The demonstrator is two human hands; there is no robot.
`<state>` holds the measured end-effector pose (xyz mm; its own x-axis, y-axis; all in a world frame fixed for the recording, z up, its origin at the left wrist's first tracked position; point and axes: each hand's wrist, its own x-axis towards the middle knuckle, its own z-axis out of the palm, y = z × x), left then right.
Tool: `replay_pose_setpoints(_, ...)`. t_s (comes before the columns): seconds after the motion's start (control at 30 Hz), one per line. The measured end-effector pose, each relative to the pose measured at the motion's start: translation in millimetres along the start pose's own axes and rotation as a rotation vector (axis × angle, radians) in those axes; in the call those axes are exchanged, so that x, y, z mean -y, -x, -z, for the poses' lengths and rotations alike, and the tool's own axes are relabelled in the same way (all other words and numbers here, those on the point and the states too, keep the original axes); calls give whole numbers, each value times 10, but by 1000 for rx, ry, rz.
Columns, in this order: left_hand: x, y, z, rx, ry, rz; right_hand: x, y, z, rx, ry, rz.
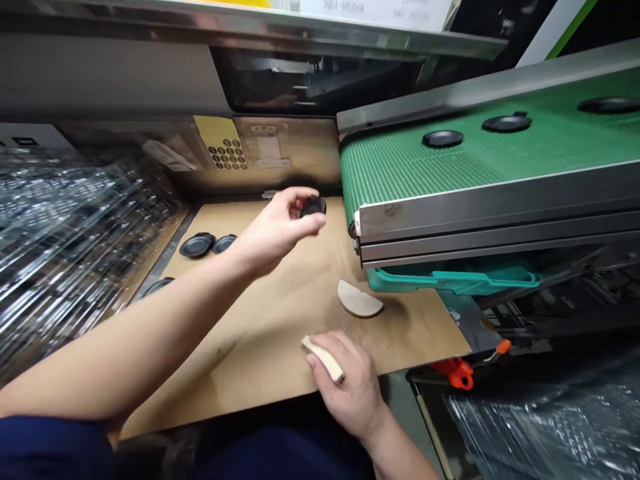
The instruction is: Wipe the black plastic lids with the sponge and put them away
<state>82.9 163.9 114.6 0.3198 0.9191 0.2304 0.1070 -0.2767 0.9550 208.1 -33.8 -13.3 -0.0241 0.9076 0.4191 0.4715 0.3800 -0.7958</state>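
My left hand [277, 230] reaches out over the brown board [280, 333] and pinches a small black round cap [313, 206] near the end of the green conveyor belt [450, 167]. My right hand [350, 383] rests at the board's near edge, fingers closed round a cream-coloured flat piece [324, 358]. A second cream half-round piece [358, 300] lies on the board just beyond it. Two black caps [197, 245] lie side by side at the board's far left.
Three more black discs [443, 138] ride on the belt. Stacks of clear plastic trays [70, 233] fill the left side. A teal bin [450, 280] sits under the conveyor. An orange tool [457, 371] lies at the right.
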Motion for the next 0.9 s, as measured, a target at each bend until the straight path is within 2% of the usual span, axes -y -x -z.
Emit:
replay_pose_setpoints(0.03,53,276,58,25,137,107,-2,2,4,6,5,6)
replay_pose_setpoints(0.17,250,1248,148,-59,478,497,-21,7,5,20,46,13)
replay_pose_setpoints(0.23,331,1572,120,-89,653,585,-43,16,-12,16,70,15)
replay_pose_setpoints(0.3,409,1776,75,-108,786,566,-67,34,-33,-11,77,26)
replay_pose_setpoints(0.4,532,1908,29,-84,933,502,-63,76,-45,-137,55,50)
replay_pose_setpoints(0.5,642,1937,20,7,1112,558,51,115,-17,-238,20,45)
replay_pose_setpoints(0.6,717,1950,19,93,1249,599,249,125,-12,-119,42,98)
replay_pose_setpoints(0.73,767,1988,9,153,1312,511,417,86,-134,103,111,211)
replay_pose_setpoints(0.8,781,2011,7,174,1320,487,416,54,-215,134,109,253)
replay_pose_setpoints(0.9,800,2038,10,196,1343,489,385,7,-274,104,174,304)
